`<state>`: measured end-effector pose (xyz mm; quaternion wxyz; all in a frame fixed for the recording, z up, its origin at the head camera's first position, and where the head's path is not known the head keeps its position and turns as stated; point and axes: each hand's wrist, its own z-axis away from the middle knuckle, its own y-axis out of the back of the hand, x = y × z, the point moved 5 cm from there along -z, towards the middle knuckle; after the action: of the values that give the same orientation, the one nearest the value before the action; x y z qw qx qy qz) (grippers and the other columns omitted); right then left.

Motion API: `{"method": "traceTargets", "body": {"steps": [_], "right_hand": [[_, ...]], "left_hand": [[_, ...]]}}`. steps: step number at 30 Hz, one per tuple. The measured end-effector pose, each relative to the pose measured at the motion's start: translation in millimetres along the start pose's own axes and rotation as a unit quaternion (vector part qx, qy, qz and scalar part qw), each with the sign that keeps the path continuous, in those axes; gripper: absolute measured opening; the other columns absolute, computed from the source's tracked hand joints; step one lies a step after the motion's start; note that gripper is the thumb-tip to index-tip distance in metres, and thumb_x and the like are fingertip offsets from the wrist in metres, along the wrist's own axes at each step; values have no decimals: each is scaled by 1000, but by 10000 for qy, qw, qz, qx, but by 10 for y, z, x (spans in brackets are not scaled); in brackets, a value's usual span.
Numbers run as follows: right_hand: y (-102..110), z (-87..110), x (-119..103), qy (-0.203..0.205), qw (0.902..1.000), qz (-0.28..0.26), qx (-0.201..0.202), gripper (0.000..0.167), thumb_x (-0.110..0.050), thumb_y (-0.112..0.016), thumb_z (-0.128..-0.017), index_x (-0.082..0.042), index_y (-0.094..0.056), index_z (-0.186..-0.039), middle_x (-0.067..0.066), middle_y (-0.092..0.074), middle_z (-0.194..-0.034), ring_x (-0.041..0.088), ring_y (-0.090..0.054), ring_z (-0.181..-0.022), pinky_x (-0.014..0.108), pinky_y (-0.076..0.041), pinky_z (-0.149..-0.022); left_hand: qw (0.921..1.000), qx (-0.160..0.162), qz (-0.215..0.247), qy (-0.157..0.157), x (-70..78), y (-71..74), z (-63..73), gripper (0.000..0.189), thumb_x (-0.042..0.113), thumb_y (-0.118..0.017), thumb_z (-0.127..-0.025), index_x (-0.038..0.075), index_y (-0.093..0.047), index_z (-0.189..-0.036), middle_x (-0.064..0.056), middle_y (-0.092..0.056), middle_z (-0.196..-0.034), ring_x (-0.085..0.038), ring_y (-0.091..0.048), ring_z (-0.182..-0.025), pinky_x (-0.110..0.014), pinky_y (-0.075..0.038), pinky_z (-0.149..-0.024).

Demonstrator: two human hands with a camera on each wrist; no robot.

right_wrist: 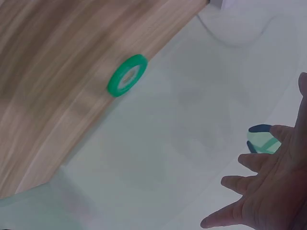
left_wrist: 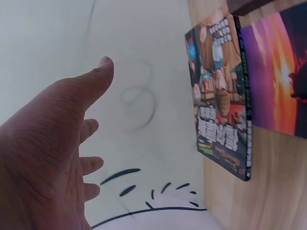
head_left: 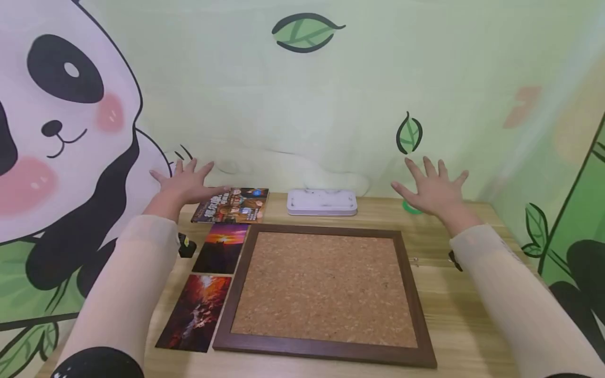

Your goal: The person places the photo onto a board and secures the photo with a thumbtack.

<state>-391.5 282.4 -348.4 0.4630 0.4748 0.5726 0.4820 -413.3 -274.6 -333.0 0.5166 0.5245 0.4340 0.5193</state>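
Both hands are raised with fingers spread, holding nothing. My left hand (head_left: 186, 184) hovers over the back left of the table, nearest a colourful book (head_left: 241, 206). Over the back right, my right hand (head_left: 436, 191) is close above a green ring-shaped roll (right_wrist: 127, 75), partly hidden behind it in the head view. Between the arms lies a cork board (head_left: 326, 289) with a brown frame. Two photo prints lie along its left side: a purple sunset (head_left: 221, 248) and, nearer, a red autumn stream (head_left: 195, 312).
A white flat case (head_left: 322, 202) stands at the table's back edge, beyond the cork board. Small clear items (head_left: 415, 261) lie just right of the frame. Behind the wooden table (head_left: 472, 315) hangs a pale green backdrop (head_left: 227, 79) with a panda and leaves.
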Motion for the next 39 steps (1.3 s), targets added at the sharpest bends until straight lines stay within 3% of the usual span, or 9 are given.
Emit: {"method": "traceTargets", "body": {"steps": [9,13,17,22,25,31,36,39], "right_hand": [[-61,102,172,-110,9998,-141,6,93,-83,-23,-91,-26,-8,-163,28,-7,-163,58,-1,-145,85,15,-91],[-93,162,213,-102,9994,-317,-18,94,-82,-25,-91,-23,-10,-163,29,-10,-163,59,-2,-144,85,13,-91],[-130,266,227,287,9967,-737,-155,87,-72,-34,-97,-13,-21,-160,30,-19,-160,57,-11,-144,84,-1,-99],[-271,497,306,782,9802,-1795,-292,69,-49,-46,-104,2,-40,-150,31,-40,-150,52,-35,-138,68,-27,-107],[-399,613,386,765,9750,-2056,-360,62,-42,-48,-106,5,-43,-147,33,-43,-146,53,-38,-134,67,-30,-106],[-593,700,482,534,9729,-2175,-572,64,-47,-45,-106,2,-44,-147,34,-41,-147,58,-39,-131,70,-32,-102],[-664,740,522,561,9686,-2318,-700,58,-44,-46,-106,1,-49,-143,32,-47,-143,55,-46,-127,69,-37,-99],[-726,779,536,668,9645,-2414,-841,53,-41,-49,-106,0,-54,-139,28,-55,-137,52,-52,-123,66,-40,-98]], "left_hand": [[9996,-142,179,142,-230,-141,30,116,94,-30,-78,17,-13,-162,-30,-1,-163,-57,13,-143,-87,15,-85],[9987,-231,447,119,-281,-223,45,114,92,-32,-80,14,-13,-162,-33,-8,-161,-58,-1,-145,-89,6,-88],[9967,-350,731,52,-320,-340,125,111,85,-38,-86,6,-16,-160,-37,-17,-157,-58,-14,-142,-86,-8,-95],[9931,-284,1140,-7,-408,-513,235,104,74,-46,-92,-7,-23,-155,-39,-26,-153,-57,-23,-140,-71,-24,-107],[9898,-466,1315,284,-493,-631,312,105,72,-47,-93,-14,-26,-151,-42,-29,-149,-58,-28,-137,-67,-29,-107],[9827,-858,1498,676,-603,-795,443,108,74,-45,-92,-15,-27,-150,-42,-32,-147,-58,-32,-134,-67,-31,-106],[9789,-1006,1654,654,-634,-904,492,109,77,-48,-89,-15,-34,-146,-41,-40,-142,-57,-42,-127,-67,-38,-99],[9789,-1010,1707,501,-623,-981,498,102,71,-53,-91,-16,-38,-142,-41,-45,-138,-56,-47,-122,-65,-42,-96]]}}
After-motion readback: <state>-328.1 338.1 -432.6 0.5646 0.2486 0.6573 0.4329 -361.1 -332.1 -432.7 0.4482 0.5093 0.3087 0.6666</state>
